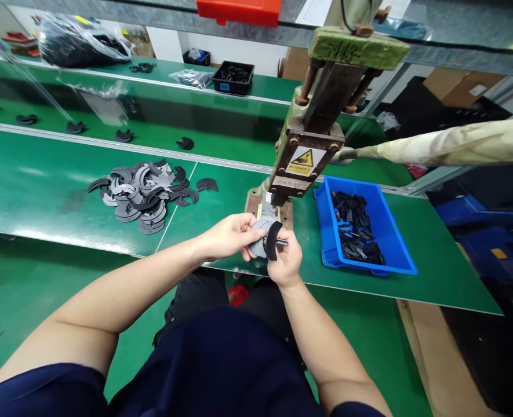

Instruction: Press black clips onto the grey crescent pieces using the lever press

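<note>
Both hands are closed on parts right now: my left hand (230,234) pinches a grey crescent-shaped piece (259,240) by its edge, and my right hand (284,260) holds a black crescent piece (272,238) with a small metal pin (281,242) poking through. I've got them just in front of the press (308,156), above the bench (43,191). These things look thin, light and fairly stiff, probably a bit slick, so I'd say pinching the outer rim works best. More of them sit in a loose pile (145,194) well off to the left. On the right, a blue bin (390,249) holds a jumble of small black parts (354,226). Farther back, a black tray (234,78) has dark bits in it too.
</note>
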A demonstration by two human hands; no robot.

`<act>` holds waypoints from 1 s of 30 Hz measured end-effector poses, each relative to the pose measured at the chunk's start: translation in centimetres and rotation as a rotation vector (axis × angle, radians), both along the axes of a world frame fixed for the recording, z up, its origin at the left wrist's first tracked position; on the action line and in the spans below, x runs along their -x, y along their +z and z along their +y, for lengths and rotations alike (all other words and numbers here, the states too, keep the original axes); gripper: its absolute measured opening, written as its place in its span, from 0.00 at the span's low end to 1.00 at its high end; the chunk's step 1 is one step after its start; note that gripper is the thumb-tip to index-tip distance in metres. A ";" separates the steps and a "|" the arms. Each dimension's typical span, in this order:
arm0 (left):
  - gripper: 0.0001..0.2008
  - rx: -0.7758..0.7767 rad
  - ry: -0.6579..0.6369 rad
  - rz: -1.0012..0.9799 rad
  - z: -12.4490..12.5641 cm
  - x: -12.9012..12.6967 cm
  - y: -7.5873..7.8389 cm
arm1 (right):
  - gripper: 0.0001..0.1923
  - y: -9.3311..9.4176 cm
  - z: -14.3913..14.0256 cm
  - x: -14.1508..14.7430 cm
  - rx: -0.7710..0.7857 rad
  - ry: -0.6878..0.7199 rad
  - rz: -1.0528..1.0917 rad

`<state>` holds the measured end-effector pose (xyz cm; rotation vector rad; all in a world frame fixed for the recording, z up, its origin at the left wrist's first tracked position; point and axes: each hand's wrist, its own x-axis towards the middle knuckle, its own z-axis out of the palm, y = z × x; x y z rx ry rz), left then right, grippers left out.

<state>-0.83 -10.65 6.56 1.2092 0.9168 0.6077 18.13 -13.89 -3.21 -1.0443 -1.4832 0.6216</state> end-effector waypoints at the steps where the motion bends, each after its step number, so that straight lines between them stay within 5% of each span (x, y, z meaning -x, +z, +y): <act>1: 0.23 0.010 0.004 -0.009 0.1 -0.1 -0.1 | 0.10 -0.1 0.0 0.1 0.003 -0.008 0.001; 9: 0.21 -0.167 0.054 0.124 0.9 0.9 -0.8 | 0.09 1.9 0.2 -1.7 -0.043 0.047 -0.169; 13: 0.13 -0.573 0.232 0.323 0.1 1.2 -0.6 | 0.06 2.5 0.0 -2.3 -0.066 0.081 -0.252; 17: 0.16 -0.826 0.107 0.431 -0.7 0.4 -0.4 | 0.06 2.4 -0.1 -2.1 -0.075 0.085 -0.279; 22: 0.21 -0.574 0.067 0.370 -0.5 -0.6 -0.5 | 0.06 1.9 -0.6 -2.1 -0.078 0.076 -0.240; 26: 0.18 -0.283 0.123 0.113 -0.4 -0.7 -0.8 | 0.08 1.4 -1.0 -2.2 -0.060 0.013 -0.152; 30: 0.24 -0.037 0.015 -0.042 1.8 0.2 -2.5 | 0.15 1.3 -1.0 -2.7 0.007 0.032 -0.133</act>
